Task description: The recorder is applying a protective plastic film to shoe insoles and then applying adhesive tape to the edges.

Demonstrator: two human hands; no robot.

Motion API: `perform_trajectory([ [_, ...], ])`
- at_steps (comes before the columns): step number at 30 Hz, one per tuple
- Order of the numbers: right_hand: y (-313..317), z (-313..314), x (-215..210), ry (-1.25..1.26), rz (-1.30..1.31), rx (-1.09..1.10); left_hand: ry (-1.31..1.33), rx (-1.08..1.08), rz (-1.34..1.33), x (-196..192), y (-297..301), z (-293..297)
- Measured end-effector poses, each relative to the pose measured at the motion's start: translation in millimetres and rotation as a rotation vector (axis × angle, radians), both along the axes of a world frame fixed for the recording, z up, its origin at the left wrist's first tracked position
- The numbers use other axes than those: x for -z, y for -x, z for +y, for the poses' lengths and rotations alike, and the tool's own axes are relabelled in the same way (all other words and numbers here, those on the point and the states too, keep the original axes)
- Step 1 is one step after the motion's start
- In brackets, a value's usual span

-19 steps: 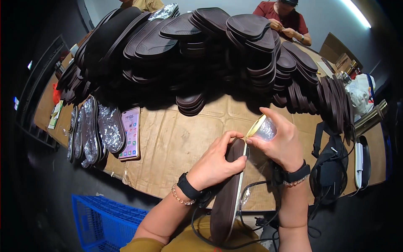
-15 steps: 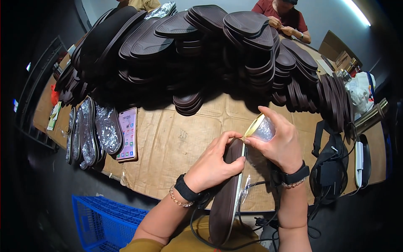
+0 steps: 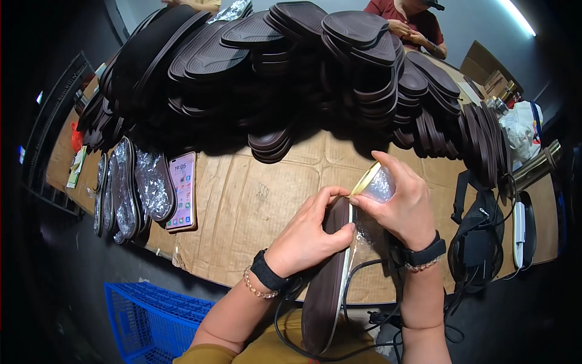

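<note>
A dark brown shoe sole stands on edge near my body, its pale rim turned to the right. My left hand grips its upper end, with thumb and fingers on either side. My right hand is closed on a yellowish strip with clear plastic film attached, beside the sole's tip. The fingertips of both hands meet there. More clear film hangs along the sole's right side. Whether the strip is joined to the sole's tip is hidden by the fingers.
Brown soles are heaped across the far side of the cardboard-covered table. Film-covered soles and a phone lie left. A black bag lies right; a blue crate stands below. Across the table sits a person.
Both hands keep their hold on the sole and the strip, shifting only slightly. The film beside the sole lies a little differently. The person across the table has moved their hands.
</note>
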State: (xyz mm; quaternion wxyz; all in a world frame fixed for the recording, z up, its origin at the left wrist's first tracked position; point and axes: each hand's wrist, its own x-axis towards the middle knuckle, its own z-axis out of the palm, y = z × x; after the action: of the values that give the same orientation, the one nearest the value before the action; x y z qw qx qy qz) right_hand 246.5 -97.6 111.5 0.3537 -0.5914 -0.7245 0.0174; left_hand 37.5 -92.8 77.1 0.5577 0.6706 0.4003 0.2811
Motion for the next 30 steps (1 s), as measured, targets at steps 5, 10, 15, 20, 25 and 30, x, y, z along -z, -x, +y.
perform_trajectory([
  [5, -2, 0, 4, 0.055, 0.004, 0.019, -0.002, -0.004, 0.017, -1, 0, 0],
  [10, -3, 0, 9, 0.097, 0.018, 0.027, 0.005, -0.003, 0.01, -2, 0, 0],
  [15, -4, -1, 8, 0.181, 0.061, 0.046, 0.032, -0.033, 0.014, 6, 0, 0],
  [20, -2, -1, 9, 0.196, 0.122, 0.016, 0.055, -0.008, 0.033, 17, 8, 7],
  [25, -3, -1, 5, 0.053, 0.198, -0.067, 0.249, 0.063, -0.214, -5, 9, 3],
  [30, -2, -13, -17, -0.087, 0.276, -0.168, 0.137, -0.021, -0.214, -39, 11, -25],
])
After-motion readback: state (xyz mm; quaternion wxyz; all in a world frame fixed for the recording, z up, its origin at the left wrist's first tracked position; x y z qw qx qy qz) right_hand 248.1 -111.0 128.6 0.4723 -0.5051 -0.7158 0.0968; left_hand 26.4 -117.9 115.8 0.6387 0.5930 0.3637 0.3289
